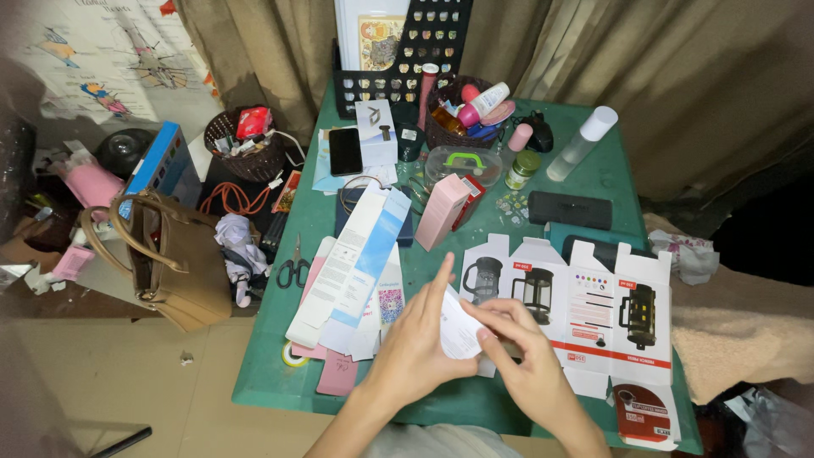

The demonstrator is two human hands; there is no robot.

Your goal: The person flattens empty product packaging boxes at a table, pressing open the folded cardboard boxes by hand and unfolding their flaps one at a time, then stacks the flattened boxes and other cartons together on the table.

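My left hand (417,339) and my right hand (519,346) both hold a small white printed paper slip (458,329) above the front of the green table (602,174). The left fingers press its left edge and the right fingers pinch its lower right side. Just beyond the hands lies a flattened white and red carton (585,309) with pictures of a glass coffee press. To the left of my left hand rests a pile of flattened white, blue and pink boxes (356,271).
A pink box (442,210), scissors (294,270), a black phone (345,150), a black case (570,209), a clear bottle (582,144) and a basket of toiletries (471,114) sit further back. A brown handbag (174,263) stands on the floor at left.
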